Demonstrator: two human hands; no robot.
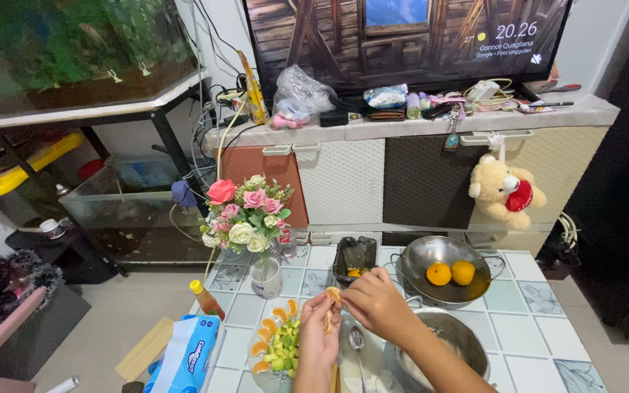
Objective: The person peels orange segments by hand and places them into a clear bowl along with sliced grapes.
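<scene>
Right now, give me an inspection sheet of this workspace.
Surface: white tiled table with flower-pattern tiles.
Job's things: peeled orange segment held between both hands; plate of orange segments and green fruit pieces; steel bowl holding two whole oranges.
Clutter: vase of artificial flowers, small orange-capped sauce bottle, blue wet-wipes pack, metal spoon.
Hands: left hand and right hand pinch the segment.
Cables: tangle beside the screen.
Surroundings: fish tank, teddy bear.

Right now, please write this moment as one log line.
left hand: holds orange segment | right hand: on segment | below: fruit plate
</scene>
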